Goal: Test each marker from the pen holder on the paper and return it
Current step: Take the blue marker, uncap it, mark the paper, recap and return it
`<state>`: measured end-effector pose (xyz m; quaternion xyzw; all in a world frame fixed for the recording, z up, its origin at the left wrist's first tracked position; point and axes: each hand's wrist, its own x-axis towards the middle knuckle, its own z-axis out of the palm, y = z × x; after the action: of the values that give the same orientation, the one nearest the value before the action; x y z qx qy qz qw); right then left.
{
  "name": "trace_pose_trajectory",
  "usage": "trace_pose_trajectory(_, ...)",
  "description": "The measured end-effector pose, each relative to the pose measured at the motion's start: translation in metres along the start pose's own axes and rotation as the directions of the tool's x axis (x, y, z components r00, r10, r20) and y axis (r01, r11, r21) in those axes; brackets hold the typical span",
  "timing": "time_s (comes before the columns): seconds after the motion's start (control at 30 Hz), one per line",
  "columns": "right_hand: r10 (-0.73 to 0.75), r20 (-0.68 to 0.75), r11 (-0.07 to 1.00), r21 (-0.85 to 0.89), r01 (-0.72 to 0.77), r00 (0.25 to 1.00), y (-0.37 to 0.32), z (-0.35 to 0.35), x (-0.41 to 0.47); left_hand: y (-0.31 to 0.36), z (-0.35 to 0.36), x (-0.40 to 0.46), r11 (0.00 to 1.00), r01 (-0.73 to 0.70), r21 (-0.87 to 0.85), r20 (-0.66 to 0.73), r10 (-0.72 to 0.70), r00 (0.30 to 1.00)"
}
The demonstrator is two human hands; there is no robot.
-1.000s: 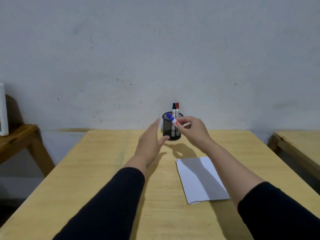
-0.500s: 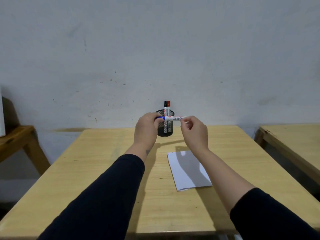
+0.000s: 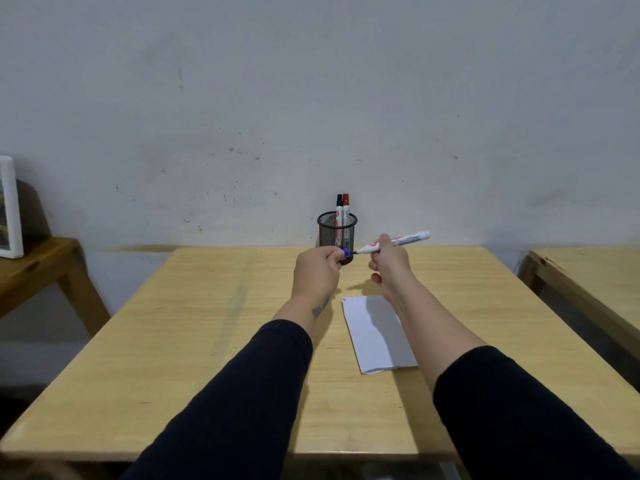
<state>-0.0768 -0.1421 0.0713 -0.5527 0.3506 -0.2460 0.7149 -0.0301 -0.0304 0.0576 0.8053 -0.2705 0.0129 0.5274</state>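
Note:
A black mesh pen holder (image 3: 337, 230) stands at the table's far edge, against the wall. A black-capped marker (image 3: 339, 208) and a red-capped marker (image 3: 345, 208) stick out of it. My right hand (image 3: 389, 265) grips a white marker (image 3: 403, 241), uncapped, its dark tip pointing left. My left hand (image 3: 317, 271) pinches the blue cap (image 3: 345, 252) just left of that tip, a small gap between them. Both hands hover above the table in front of the holder. A white sheet of paper (image 3: 377, 332) lies flat under my right forearm.
The wooden table (image 3: 207, 323) fills the middle of the view. A second wooden table (image 3: 588, 278) stands at the right, and a lower wooden stand (image 3: 38, 268) with a white framed object (image 3: 10, 209) at the left. A grey wall closes off the back.
The blue cap has come off the marker and stays in my left hand. My right hand has drawn the marker body away to the right.

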Motion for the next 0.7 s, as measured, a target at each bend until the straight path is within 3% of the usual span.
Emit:
trace_pose_trajectory(0.1,-0.071,-0.050,0.997,-0.019,0.070,0.996,-0.003,-0.014,0.011,-0.016,-0.010,0.008,0.994,0.057,0.089,0.049,-0.062,0.997)
trace_pose_trajectory(0.37,-0.194,-0.010,0.972,-0.136,0.191,0.981,0.035,-0.021,0.023,-0.034,0.005,0.028,0.884,0.148,0.443,0.200,-0.259,0.945)
trace_pose_trajectory(0.57,-0.219,0.000,0.970,-0.105,0.218,0.976,0.051,-0.019,0.028,-0.041,0.020,0.034,0.846,0.117,0.521,0.243,-0.279,0.929)
trace_pose_trajectory(0.7,-0.272,-0.034,0.962,0.026,0.273,0.962,0.052,-0.013,0.024,-0.053,0.019,0.024,0.860,0.057,0.507,0.213,-0.189,0.959)
